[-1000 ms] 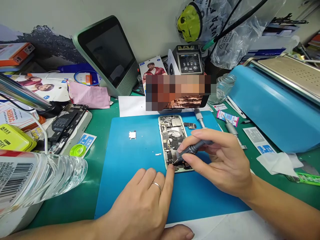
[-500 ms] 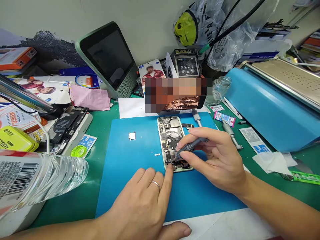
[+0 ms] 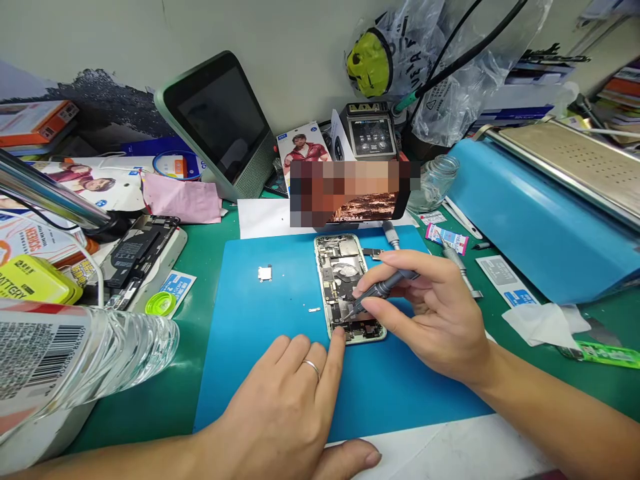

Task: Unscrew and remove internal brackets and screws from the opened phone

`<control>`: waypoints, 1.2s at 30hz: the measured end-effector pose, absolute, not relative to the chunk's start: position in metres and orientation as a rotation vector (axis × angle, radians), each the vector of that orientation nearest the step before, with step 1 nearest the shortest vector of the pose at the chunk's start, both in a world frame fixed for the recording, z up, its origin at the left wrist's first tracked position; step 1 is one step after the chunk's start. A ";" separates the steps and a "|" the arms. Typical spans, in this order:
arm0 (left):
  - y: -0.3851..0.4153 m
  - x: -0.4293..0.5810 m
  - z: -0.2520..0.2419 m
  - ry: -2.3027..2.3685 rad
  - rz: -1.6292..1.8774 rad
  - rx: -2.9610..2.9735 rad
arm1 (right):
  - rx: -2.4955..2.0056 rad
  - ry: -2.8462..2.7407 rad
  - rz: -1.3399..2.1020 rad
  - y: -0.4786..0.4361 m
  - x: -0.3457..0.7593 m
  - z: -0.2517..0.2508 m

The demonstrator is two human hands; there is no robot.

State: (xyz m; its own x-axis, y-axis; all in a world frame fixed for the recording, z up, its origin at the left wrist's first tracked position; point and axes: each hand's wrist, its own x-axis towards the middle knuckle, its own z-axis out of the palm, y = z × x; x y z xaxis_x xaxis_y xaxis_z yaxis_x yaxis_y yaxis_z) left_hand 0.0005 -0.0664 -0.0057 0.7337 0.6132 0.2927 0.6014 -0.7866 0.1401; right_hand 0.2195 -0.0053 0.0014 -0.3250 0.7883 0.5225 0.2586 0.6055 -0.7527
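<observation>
An opened smartphone [image 3: 345,270] lies on a blue mat [image 3: 250,373], its inner parts exposed. My right hand [image 3: 430,307] pinches a dark grey screwdriver [image 3: 383,288] between thumb and fingers. The slim tip slants down to the lower left part of the phone's inside. My left hand [image 3: 295,393] rests flat on the mat and holds nothing. Its index finger stretches forward and presses at the phone's bottom edge, close to the screwdriver tip. A small silvery part [image 3: 265,273] and a tiny metal strip [image 3: 314,309] lie left of the phone.
A propped-up phone [image 3: 370,207] with a lit screen stands behind the mat. Left are a clear plastic bottle [image 3: 135,353], a yellow box [image 3: 35,280] and another opened device [image 3: 133,257]. Right are another screwdriver [image 3: 457,263], a glass jar [image 3: 440,180] and a crumpled tissue [image 3: 545,323].
The whole view has shifted slightly. Both hands and the screwdriver keep nearly the same place at the phone.
</observation>
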 end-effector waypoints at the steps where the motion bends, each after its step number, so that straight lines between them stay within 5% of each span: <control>1: -0.067 0.000 -0.006 1.015 0.509 2.891 | -0.839 -1.869 0.692 -0.005 0.219 0.002; 36: -0.026 0.016 0.015 1.222 0.825 2.170 | -0.888 -1.528 0.548 -0.003 0.216 0.012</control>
State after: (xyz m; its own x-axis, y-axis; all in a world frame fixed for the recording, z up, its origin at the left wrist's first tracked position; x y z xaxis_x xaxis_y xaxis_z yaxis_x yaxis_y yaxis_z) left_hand 0.0163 -0.0259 0.0154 0.4100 0.8755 0.2557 0.5640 -0.4636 0.6833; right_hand 0.2159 -0.0028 0.0118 0.0180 0.7905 0.6122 0.2213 0.5940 -0.7734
